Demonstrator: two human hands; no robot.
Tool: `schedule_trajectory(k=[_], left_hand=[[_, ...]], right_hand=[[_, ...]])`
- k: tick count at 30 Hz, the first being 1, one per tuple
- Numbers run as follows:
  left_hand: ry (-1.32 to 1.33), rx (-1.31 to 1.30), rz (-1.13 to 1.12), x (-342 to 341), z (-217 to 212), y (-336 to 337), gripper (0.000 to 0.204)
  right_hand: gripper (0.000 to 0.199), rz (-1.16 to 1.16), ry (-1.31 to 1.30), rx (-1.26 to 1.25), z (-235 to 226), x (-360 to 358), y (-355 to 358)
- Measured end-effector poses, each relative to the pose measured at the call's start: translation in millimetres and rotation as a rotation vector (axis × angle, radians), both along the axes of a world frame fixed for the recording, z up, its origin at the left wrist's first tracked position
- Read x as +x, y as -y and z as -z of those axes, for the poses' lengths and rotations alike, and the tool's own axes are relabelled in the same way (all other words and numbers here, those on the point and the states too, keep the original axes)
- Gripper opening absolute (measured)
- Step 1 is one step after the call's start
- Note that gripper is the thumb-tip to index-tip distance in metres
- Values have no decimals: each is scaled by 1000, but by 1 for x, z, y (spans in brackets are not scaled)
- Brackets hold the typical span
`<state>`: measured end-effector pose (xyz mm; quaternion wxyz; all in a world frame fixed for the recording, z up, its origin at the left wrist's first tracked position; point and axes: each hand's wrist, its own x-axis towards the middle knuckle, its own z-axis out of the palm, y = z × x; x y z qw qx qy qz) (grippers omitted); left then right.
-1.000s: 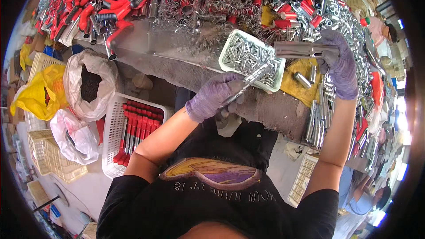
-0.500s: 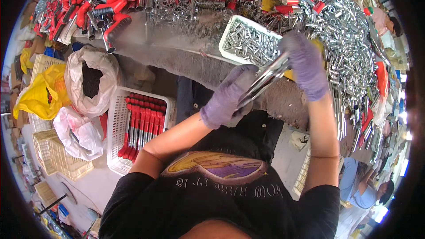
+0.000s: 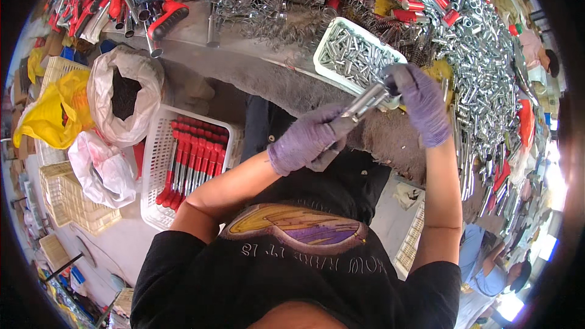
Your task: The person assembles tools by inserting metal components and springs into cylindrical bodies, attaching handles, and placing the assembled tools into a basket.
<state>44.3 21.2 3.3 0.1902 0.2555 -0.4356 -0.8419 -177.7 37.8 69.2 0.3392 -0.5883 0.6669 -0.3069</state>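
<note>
My left hand [image 3: 308, 140], in a purple glove, is closed around a shiny metal tube [image 3: 368, 101] that slants up to the right. At the tube's upper end are the curled fingers of my right hand [image 3: 421, 106], gloved the same way. Whether a small part sits between those fingertips is hidden. Just behind the tube stands a white tray [image 3: 316, 58] full of short metal pins [image 3: 353, 53]; my right hand is close to its right corner.
Red-and-black handles [image 3: 167, 21] pile up at the far left, wire springs [image 3: 280, 15] at the back, loose metal parts [image 3: 481, 67] on the right. Left of me are a white crate [image 3: 149, 192] of red-ended tools and open sacks [image 3: 100, 113]. A person [image 3: 487, 262] is at lower right.
The tube has turned so its upper end faces my right hand more directly. My right hand, blurred before, has steadied at that end, while my left hand has shifted slightly left.
</note>
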Motion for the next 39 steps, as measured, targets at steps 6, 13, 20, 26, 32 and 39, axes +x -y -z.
schedule_trajectory(k=[6,13,20,26,32,39], left_hand=[[65,43,-176,10,8,14,40],[30,0,-190,9,11,21,40],[-2,50,-178,15,14,22,44],[-17,48,-164,13,17,22,49],[-46,-59,-234,10,21,18,50],[191,-792,-168,13,9,24,56]], right_hand=[[20,-288,-892,-97,11,-15,34],[18,-305,-1055,70,31,6,75],[15,-136,-347,-206,-15,36,27],[16,-320,-681,-430,4,58,14],[13,-370,-1168,-395,5,80,4],[34,-351,-669,-56,-41,61,15]])
